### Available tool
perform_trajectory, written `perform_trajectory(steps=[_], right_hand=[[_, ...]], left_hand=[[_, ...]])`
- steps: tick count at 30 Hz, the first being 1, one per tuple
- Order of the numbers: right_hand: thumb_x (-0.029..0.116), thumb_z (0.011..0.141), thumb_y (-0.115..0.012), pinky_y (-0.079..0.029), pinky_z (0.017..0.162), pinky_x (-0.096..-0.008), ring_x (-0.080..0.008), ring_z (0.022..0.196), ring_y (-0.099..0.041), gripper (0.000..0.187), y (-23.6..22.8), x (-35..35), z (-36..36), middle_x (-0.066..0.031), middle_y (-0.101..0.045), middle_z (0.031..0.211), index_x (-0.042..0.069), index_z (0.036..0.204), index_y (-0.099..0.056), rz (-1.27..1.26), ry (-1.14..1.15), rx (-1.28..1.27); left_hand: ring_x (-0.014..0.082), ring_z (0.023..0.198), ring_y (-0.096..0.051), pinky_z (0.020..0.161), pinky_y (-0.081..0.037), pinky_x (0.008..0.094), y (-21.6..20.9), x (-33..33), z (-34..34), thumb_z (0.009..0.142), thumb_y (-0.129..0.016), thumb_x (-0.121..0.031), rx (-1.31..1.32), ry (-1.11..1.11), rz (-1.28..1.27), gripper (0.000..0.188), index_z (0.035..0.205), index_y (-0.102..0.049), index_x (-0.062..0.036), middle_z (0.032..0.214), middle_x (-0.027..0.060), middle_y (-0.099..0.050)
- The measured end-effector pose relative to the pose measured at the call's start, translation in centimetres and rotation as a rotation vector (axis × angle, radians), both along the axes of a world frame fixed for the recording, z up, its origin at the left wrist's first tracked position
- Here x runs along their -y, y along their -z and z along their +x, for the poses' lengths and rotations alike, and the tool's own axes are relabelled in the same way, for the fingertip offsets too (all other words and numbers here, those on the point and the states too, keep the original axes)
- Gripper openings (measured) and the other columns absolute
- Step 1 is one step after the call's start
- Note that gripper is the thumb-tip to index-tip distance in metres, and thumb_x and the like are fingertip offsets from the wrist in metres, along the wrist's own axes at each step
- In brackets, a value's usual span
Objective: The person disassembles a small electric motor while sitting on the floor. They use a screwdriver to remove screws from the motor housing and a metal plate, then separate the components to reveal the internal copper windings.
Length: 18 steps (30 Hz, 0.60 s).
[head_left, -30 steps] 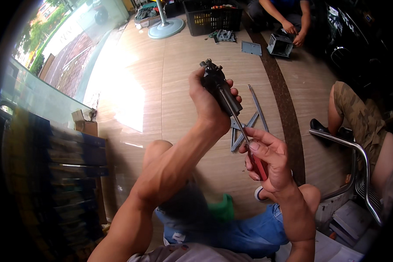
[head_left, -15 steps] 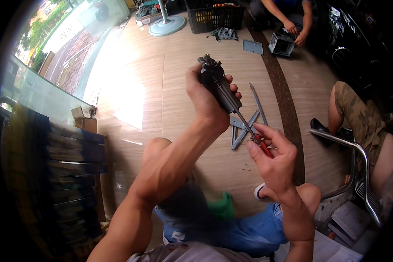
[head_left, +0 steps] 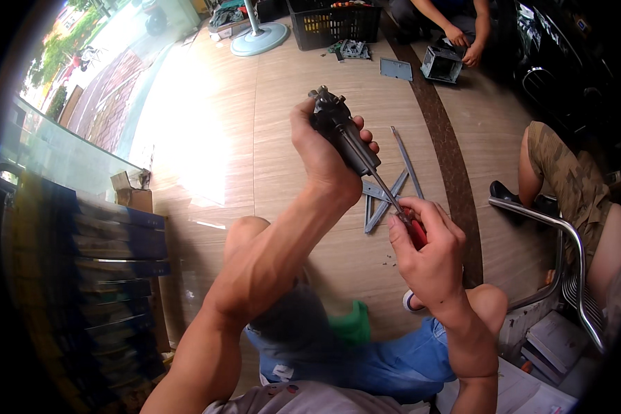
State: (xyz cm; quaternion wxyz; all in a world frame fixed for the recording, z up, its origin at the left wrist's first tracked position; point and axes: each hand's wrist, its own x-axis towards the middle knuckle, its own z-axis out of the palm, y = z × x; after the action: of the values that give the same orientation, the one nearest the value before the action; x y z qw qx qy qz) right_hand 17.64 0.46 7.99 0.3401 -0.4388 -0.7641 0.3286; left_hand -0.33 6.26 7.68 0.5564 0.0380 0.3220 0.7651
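Observation:
My left hand (head_left: 316, 155) is wrapped round a dark, elongated mechanical part (head_left: 339, 130) with brass-coloured posts at its far end. I cannot make out its exact kind. A red-handled screwdriver (head_left: 417, 234) is gripped in my right hand (head_left: 431, 257), thumb and fingers round the handle. Its thin shaft runs up and left to the near end of the dark part; whether the tip sits in a screw is hidden. Below the shaft, grey metal brackets (head_left: 385, 202) lie crossed on the floor. Several tiny screws (head_left: 390, 261) are scattered nearer to me.
A co-worker's hands (head_left: 466, 48) hold a grey metal box (head_left: 441, 65) at the far right. A flat panel (head_left: 396, 69), a black crate (head_left: 334, 27) and a round stand base (head_left: 260, 40) stand beyond. Stacked boxes (head_left: 117, 269) line the left; a chrome chair frame (head_left: 566, 234) is right.
My right hand has turned a little round the screwdriver handle, its fingers closing further over it. My left hand and the dark part stay nearly in place.

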Motion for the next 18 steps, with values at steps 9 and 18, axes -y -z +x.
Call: perform_trajectory(steps=[9, 18], right_hand=[[0.018, 0.091, -0.069, -0.055, 0.062, -0.0389, -0.0305, 0.067, -0.069, 0.025, -0.7, 0.0, 0.4, -0.0165, -0.070, 0.080, -0.001, 0.107, -0.065, -0.016, 0.029, 0.078], [0.011, 0.089, -0.070, -0.055, 0.062, -0.0407, -0.0337, 0.069, -0.067, 0.017, -0.9, -0.2, 0.2, -0.0146, -0.065, 0.083, 0.000, 0.101, -0.064, 0.196, 0.110, 0.103]], left_hand=[[0.0187, 0.057, -0.056, 0.051, -0.048, 0.0347, 0.2, -0.1, 0.4, 0.090, -0.045, -0.054, 0.036, 0.019, 0.007, 0.043, 0.096, -0.051, -0.0113, 0.075, 0.0071, -0.057], [0.0185, 0.059, -0.056, 0.053, -0.049, 0.0348, 0.0, -0.1, 0.9, 0.090, -0.048, -0.054, 0.014, -0.019, -0.043, 0.045, 0.098, -0.049, -0.0095, 0.080, 0.0075, -0.057]])
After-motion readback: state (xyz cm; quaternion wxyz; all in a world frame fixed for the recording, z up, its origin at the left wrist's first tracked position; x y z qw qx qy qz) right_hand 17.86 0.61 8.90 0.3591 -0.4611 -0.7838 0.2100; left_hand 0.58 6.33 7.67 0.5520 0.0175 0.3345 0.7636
